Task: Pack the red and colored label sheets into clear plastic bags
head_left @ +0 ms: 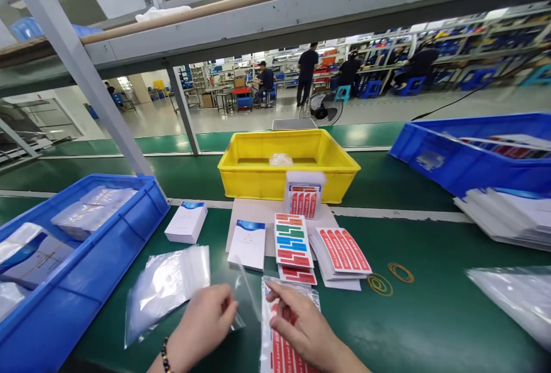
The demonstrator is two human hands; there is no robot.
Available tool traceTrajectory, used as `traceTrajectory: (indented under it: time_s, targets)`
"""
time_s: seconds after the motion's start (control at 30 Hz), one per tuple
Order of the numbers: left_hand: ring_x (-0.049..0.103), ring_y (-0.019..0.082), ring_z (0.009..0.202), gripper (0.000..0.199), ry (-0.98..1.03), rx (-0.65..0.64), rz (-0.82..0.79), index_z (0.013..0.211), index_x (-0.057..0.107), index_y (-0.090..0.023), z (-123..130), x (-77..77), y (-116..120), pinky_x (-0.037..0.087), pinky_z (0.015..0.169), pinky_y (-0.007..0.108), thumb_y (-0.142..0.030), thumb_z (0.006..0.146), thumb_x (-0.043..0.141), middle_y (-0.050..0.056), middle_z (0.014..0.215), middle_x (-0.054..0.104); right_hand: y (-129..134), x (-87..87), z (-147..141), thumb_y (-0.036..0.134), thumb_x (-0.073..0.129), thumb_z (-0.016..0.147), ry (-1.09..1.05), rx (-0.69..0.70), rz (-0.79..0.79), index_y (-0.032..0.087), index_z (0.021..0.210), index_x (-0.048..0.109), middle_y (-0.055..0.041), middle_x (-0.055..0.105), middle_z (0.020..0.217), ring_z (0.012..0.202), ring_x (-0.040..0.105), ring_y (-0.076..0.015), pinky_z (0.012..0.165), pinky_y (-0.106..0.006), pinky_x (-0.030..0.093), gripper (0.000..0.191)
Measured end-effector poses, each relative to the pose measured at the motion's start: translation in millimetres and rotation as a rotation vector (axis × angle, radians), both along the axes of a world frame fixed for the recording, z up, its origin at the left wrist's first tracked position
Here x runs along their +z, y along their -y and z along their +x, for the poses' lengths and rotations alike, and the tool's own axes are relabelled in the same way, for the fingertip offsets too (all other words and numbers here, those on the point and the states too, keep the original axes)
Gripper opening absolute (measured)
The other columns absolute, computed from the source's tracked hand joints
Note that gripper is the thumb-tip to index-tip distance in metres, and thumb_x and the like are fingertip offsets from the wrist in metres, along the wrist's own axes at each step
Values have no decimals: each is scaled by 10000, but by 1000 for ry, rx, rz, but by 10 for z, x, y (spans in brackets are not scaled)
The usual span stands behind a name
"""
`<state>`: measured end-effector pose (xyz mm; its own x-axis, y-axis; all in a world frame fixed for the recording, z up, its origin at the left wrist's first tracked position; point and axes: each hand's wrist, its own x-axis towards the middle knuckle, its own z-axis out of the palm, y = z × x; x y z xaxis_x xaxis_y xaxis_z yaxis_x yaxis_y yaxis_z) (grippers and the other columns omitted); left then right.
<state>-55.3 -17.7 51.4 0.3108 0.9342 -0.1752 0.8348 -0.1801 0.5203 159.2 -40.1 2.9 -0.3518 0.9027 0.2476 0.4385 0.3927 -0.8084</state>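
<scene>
My left hand (pixel 209 315), with a beaded bracelet at the wrist, is closed on a clear plastic bag (pixel 247 290), partly blurred. Left of it lies a stack of clear bags (pixel 170 281). My right hand (pixel 303 318) has thumb and forefinger apart, over a clear bag with red-and-white label sheets (pixel 278 350) inside. Just beyond are a stack of coloured label sheets (pixel 293 241), a fanned stack of red label sheets (pixel 344 251) and a white booklet stack with a blue top (pixel 247 245). A bagged pack of labels (pixel 305 195) stands upright behind.
A yellow bin (pixel 288 181) holds a clear bundle. A blue bin (pixel 86 258) with wrapped booklets stands left, another blue bin (pixel 469 160) right. White booklets (pixel 187 222), rubber bands (pixel 380 284), white sheets (pixel 508 215) and a plastic bag (pixel 516 298) lie around. Posts frame the bench.
</scene>
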Motion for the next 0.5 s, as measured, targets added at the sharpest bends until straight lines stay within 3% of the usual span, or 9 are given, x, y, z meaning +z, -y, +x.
traceTrajectory:
  time_s: [0.07, 0.13, 0.2, 0.27, 0.4, 0.5]
  targets:
    - [427, 133, 547, 173, 13, -86, 24, 593, 427, -168, 256, -27, 29, 244, 533, 247, -214, 759, 425, 12, 595, 521, 13, -64, -38, 297, 444, 844, 72, -12, -4, 99, 1295, 396, -89, 645, 856, 633, 608, -175, 627, -303, 505, 495]
    - [417, 128, 547, 172, 81, -118, 30, 591, 426, -167, 445, -53, 13, 251, 537, 247, -217, 754, 448, 9, 595, 516, 7, -139, -45, 209, 337, 856, 159, -61, 120, 68, 1303, 381, -135, 653, 904, 743, 635, -225, 657, -344, 512, 471]
    - [429, 127, 569, 222, 225, -102, -10, 609, 442, -164, 569, -84, -38, 280, 549, 238, -293, 788, 457, 10, 614, 522, -8, -201, -31, 143, 281, 838, 220, -90, 258, 65, 1298, 390, -174, 633, 1002, 840, 632, -253, 685, -371, 513, 479]
    - [434, 124, 579, 309, 397, -66, -85, 605, 445, -157, 642, -138, -102, 308, 560, 229, -379, 820, 429, 10, 612, 512, -20, -229, -18, 120, 280, 822, 253, -82, 311, 71, 1309, 374, -175, 636, 994, 817, 637, -251, 660, -367, 518, 499]
    - [385, 106, 513, 355, 643, 14, -231, 568, 412, -154, 703, -319, -188, 304, 512, 223, -405, 819, 400, -8, 542, 434, -25, -174, -21, 137, 304, 828, 238, -97, 263, 73, 1272, 398, -146, 645, 906, 753, 627, -232, 634, -352, 505, 458]
    - [367, 102, 519, 341, 736, 41, -269, 569, 427, -147, 717, -436, -194, 306, 515, 219, -413, 779, 470, -14, 539, 420, -26, -82, -23, 204, 408, 822, 160, -146, 139, 130, 1050, 536, -100, 616, 856, 751, 591, -201, 646, -314, 470, 272]
